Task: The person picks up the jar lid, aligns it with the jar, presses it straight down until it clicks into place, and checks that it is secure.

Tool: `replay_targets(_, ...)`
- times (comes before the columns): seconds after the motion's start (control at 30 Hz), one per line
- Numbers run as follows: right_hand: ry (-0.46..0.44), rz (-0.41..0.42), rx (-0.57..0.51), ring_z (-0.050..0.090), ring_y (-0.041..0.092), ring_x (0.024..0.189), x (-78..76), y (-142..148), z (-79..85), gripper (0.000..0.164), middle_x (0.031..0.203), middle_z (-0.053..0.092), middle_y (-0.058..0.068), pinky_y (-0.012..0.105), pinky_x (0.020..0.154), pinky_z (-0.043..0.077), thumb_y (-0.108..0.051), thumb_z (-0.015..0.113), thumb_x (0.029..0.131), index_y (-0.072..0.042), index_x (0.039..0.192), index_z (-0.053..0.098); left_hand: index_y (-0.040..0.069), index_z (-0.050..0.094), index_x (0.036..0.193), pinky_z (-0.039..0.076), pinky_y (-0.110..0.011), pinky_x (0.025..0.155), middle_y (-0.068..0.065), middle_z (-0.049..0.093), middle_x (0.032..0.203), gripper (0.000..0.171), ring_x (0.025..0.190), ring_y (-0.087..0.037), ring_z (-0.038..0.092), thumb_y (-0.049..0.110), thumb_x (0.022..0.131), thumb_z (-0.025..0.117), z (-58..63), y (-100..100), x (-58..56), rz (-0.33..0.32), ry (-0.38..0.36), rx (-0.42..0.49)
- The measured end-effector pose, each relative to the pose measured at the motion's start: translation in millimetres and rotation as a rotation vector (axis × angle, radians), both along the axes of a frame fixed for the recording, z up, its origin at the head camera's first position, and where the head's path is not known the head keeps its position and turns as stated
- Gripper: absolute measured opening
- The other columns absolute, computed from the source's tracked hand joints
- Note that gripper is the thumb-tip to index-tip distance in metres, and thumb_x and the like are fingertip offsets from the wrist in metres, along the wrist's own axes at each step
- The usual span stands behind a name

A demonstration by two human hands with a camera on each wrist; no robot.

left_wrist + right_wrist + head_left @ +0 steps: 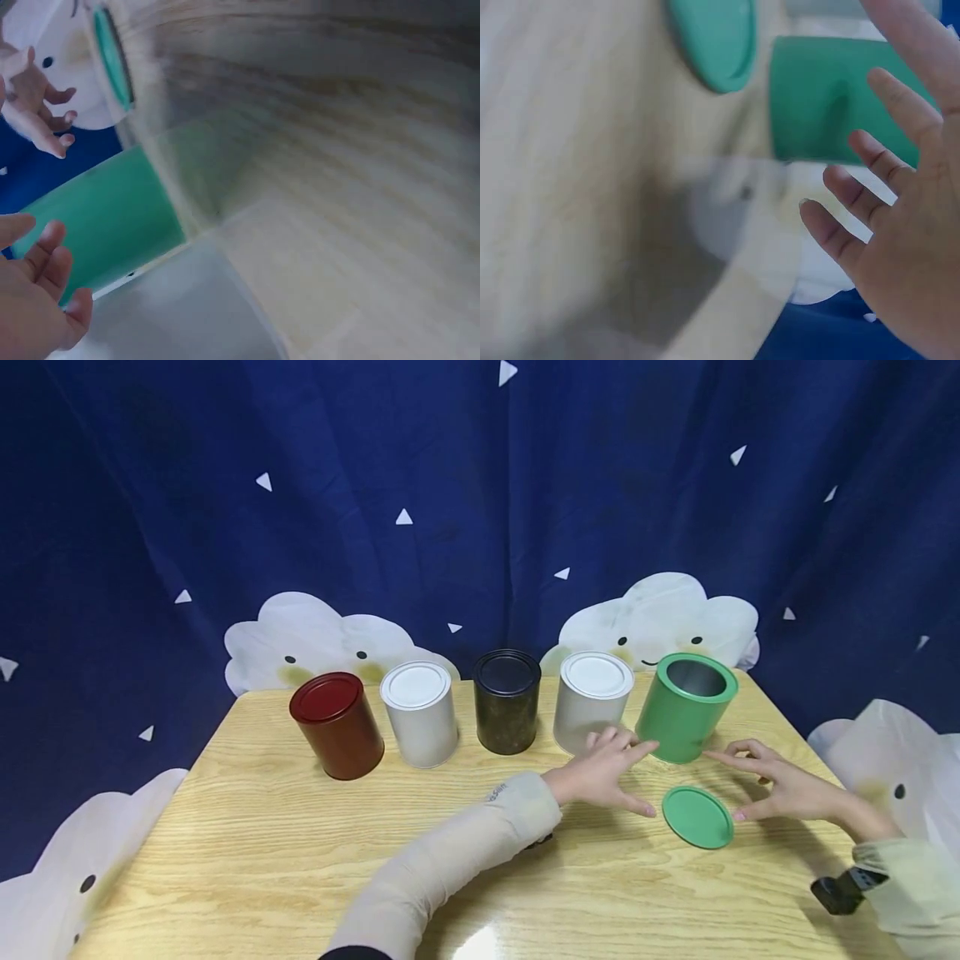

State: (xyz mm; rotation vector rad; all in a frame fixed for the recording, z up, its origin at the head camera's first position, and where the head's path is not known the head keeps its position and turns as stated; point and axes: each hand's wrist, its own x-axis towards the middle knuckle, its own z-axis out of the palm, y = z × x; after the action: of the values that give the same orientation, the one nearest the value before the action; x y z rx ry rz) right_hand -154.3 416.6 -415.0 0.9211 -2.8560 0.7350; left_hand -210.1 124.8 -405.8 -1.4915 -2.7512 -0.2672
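Observation:
A green can (pixel 678 714) with an uncovered dark opening stands at the right end of a row of cans. In front of it a round green lid (pixel 697 817) lies on the table. My left hand (pixel 603 772) is to the left of the lid, thumb and fingers spread and apart from it. On the other side, my right hand (pixel 783 783) hovers with spread fingers, its thumb close to the lid's right edge. In the right wrist view the right palm (pixel 911 217) holds nothing. The left wrist view shows the left fingers (pixel 52 259) bare in front of the green can.
Left of the green can stand a white can (pixel 592 702), a black can (pixel 507 706), another white can (pixel 422 718) and a dark red can (pixel 341 731), all lidded. The wooden table (pixel 247 852) backs onto a blue curtain (pixel 450 460) with cloud shapes.

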Motion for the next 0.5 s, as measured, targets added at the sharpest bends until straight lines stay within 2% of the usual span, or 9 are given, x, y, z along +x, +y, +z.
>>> replay_targets(0.17, -0.003, 0.034, 0.029, 0.024, -0.001, 0.102, 1.9, 8, -16.7, 0.086, 0.115, 0.034, 0.001, 0.028, 0.072, 0.03, -0.022, 0.084, 0.057, -0.008, 0.133, 0.046, 0.026, 0.018, 0.146, 0.022, -0.021, 0.076, 0.009, 0.035, 0.13, 0.1, 0.108, -0.007, 0.028, 0.073, 0.067, 0.057, -11.1, 14, -0.7, -0.005, -0.055, -0.085)
replay_targets(0.33, -0.018, 0.047, 0.045, 0.023, 0.001, 0.1, 3.5, 10, -28.2, 0.088, 0.112, 0.034, -0.002, 0.028, 0.073, 0.028, -0.026, 0.085, 0.056, -0.012, 0.134, 0.046, 0.029, 0.019, 0.146, 0.022, -0.021, 0.076, 0.011, 0.034, 0.129, 0.1, 0.105, -0.006, 0.028, 0.073, 0.065, 0.058, -18.3, 26, -1.6, 0.015, -0.096, -0.125)
replay_targets(0.5, 0.005, 0.049, 0.061, 0.024, 0.001, 0.095, 6.1, 8, -35.1, 0.088, 0.106, 0.034, -0.003, 0.027, 0.071, 0.027, -0.032, 0.085, 0.055, -0.013, 0.133, 0.047, 0.034, 0.019, 0.145, 0.021, -0.022, 0.075, 0.011, 0.032, 0.128, 0.098, 0.101, -0.005, 0.028, 0.072, 0.064, 0.06, -26.4, 37, -0.6, 0.027, -0.141, -0.178)
